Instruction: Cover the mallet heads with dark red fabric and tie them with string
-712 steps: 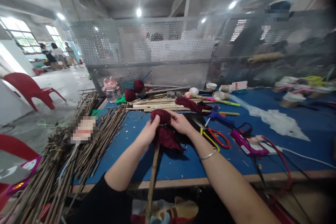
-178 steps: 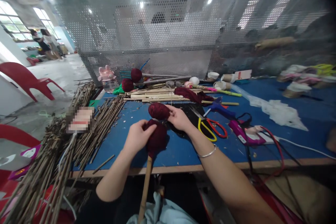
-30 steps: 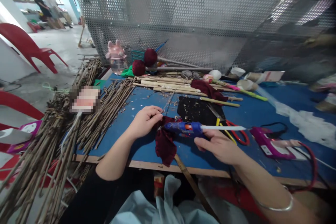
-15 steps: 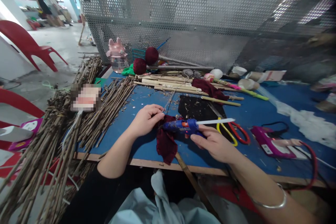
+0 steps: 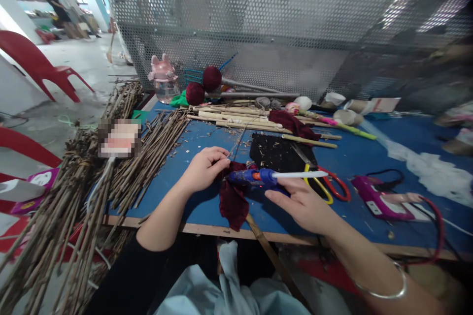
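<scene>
Looks like a gluing step; right hand [image 5: 305, 204] wrapped round blue glue gun [image 5: 246, 177], white glue stick [image 5: 295, 174] jutting from its back, nozzle at dark red cloth [image 5: 234, 206]; left hand [image 5: 201, 171] pinching at cloth's upper edge, can't tell if thin strand [image 5: 239, 141] is gripped too; cloth near front of desk [image 5: 203, 214], stick [image 5: 263, 240] slanting below it past the edge; next move probably calls for a steady nozzle, left fingertips clear of the glue.
</scene>
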Demonstrator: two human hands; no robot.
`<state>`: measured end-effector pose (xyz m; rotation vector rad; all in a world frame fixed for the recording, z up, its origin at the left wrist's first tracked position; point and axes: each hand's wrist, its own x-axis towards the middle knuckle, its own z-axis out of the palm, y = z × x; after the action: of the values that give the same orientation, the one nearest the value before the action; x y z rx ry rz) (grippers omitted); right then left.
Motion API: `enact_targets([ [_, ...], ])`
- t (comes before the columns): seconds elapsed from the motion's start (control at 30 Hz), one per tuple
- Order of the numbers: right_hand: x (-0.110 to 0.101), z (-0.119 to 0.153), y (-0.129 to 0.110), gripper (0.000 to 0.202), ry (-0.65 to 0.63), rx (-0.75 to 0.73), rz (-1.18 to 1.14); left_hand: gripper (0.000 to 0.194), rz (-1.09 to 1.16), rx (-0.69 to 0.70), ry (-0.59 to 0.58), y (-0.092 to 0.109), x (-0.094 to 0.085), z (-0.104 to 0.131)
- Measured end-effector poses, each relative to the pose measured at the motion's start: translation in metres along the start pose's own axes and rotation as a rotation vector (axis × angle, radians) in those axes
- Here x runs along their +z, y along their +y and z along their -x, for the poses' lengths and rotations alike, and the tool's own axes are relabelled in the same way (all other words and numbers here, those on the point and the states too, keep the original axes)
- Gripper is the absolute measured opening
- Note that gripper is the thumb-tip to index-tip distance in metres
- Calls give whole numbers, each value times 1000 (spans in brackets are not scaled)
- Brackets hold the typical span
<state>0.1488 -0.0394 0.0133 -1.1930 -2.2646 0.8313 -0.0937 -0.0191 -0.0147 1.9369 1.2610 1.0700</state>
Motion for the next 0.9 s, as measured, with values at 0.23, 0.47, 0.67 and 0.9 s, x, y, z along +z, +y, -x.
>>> enact_targets([
  [0.23,-7,10,-8,37,-5,-144,144,28,1,-5,-3,0,0,0],
  [0.47,24,19,-28,37,25,-198,459,28,29,-15,-8,0,-1,0],
  [0.67,49,36,-49,40,38,-249,642,28,22,-17,-8,1,0,-2],
  [0.9,34,45,-62,39,-14,-268,520,30,51,-27,-31,1,-2,-1],
])
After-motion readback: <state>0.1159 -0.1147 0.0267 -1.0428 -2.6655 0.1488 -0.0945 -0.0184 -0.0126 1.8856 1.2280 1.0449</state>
